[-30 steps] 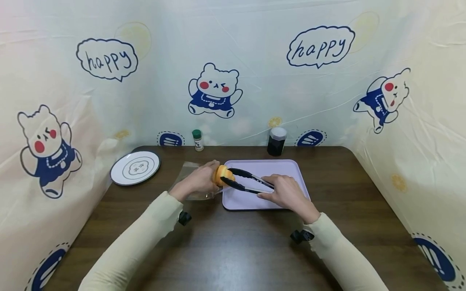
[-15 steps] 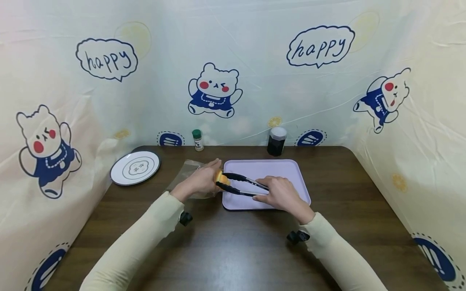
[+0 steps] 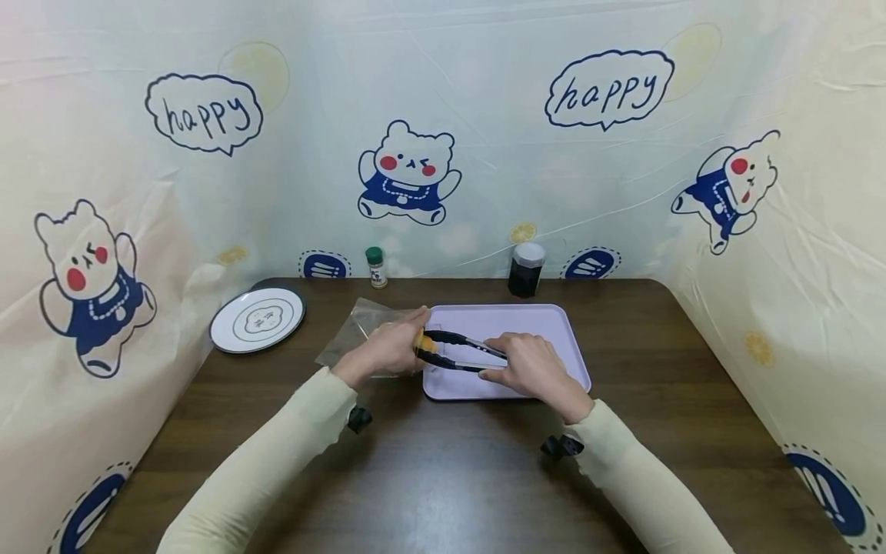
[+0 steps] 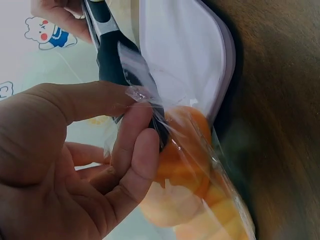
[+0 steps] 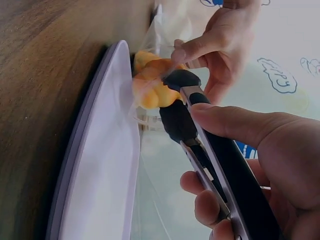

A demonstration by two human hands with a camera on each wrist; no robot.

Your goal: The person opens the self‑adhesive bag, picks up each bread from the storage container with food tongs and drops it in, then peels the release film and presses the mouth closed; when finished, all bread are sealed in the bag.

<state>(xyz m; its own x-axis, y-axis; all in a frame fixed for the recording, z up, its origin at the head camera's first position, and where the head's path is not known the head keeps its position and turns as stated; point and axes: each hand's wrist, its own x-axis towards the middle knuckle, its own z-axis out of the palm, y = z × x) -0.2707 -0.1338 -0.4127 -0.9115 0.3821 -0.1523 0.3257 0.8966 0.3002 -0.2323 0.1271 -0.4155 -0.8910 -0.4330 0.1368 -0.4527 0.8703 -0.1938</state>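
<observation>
While the left hand [image 3: 391, 346] pinches the mouth of a clear bag [image 3: 360, 327] in the head view, the right hand [image 3: 533, 365] grips tongs [image 3: 453, 338] that reach to a piece of bread [image 3: 426, 344], just at the left hand's fingertips. The step in hand looks like feeding the bread into the bag; the next move seems to call for pushing it deeper, with the plastic held wide, before the tongs let go. A pale purple tray [image 3: 508, 319] lies beneath the tongs, between the hands, on a dark wooden table [image 3: 450, 477]. A plate [image 3: 223, 332] sits left of the left hand; beyond it stands a green-capped shaker [image 3: 376, 269], and beyond the right hand a dark jar [image 3: 526, 271]. A pale cloth [image 3: 291, 169] printed with bears hangs around the table.

In the left wrist view, the fingers nip a fold of plastic, and the bread shows through the bag next to them.

In the right wrist view, thumb and fingers squeeze the handles from either side, and the tongs' black tips [image 5: 180, 78] straddle the bread. How firmly they grip is hard to tell.
</observation>
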